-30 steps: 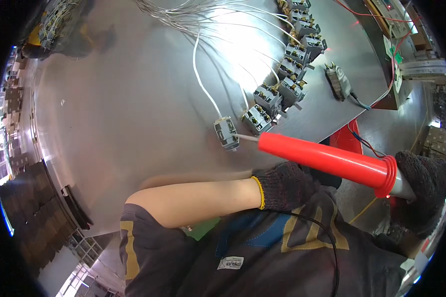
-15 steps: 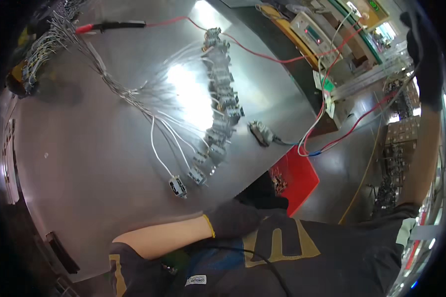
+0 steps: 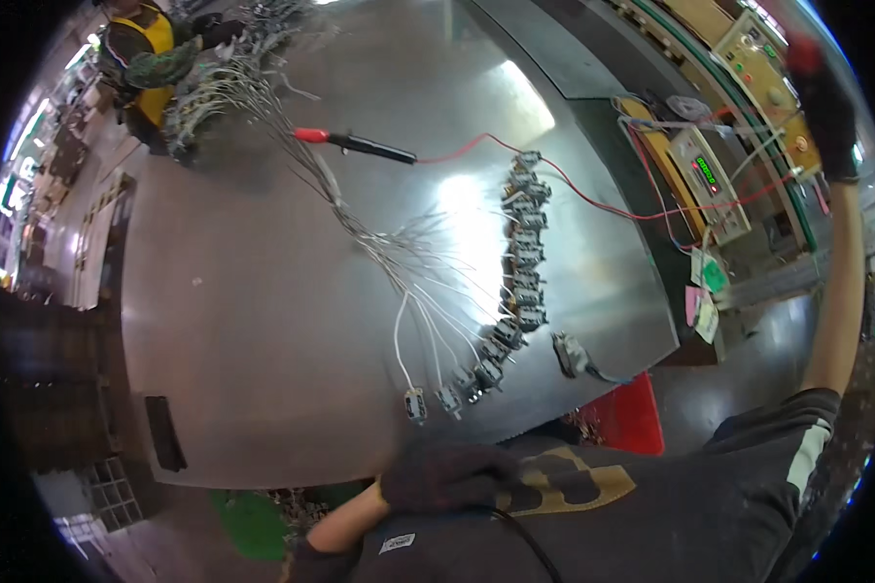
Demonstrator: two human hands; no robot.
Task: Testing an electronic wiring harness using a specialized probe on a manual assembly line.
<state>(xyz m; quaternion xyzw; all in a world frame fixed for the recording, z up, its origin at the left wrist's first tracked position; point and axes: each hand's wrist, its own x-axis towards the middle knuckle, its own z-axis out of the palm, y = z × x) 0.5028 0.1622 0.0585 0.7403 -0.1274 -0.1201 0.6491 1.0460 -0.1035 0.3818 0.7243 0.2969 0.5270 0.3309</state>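
Note:
My left hand (image 3: 447,476), in a dark glove, rests against my front by the table's near edge; its fingers are blurred. My right arm reaches up along the right side, the dark-gloved right hand (image 3: 831,121) beside an instrument box with knobs (image 3: 773,87); its fingers cannot be made out. On the metal table (image 3: 262,369), a curved row of small grey connectors (image 3: 528,255) ends white wires from a wire bundle (image 3: 335,199). Right of the row lies a larger grey plug (image 3: 572,356) on a cable. A red-and-black test probe (image 3: 360,146) lies across the bundle, trailing a red lead.
A meter with a lit green display (image 3: 707,180) stands on the right bench. Below the table's right edge is a red bin (image 3: 632,418); a green container (image 3: 248,525) sits below the near edge. At the far left, another person in yellow and dark clothing (image 3: 156,58) stands by more wires.
The view has shifted, so the table and wires appear further right and lower. My right hand stays raised on the right; my left stays near my front.

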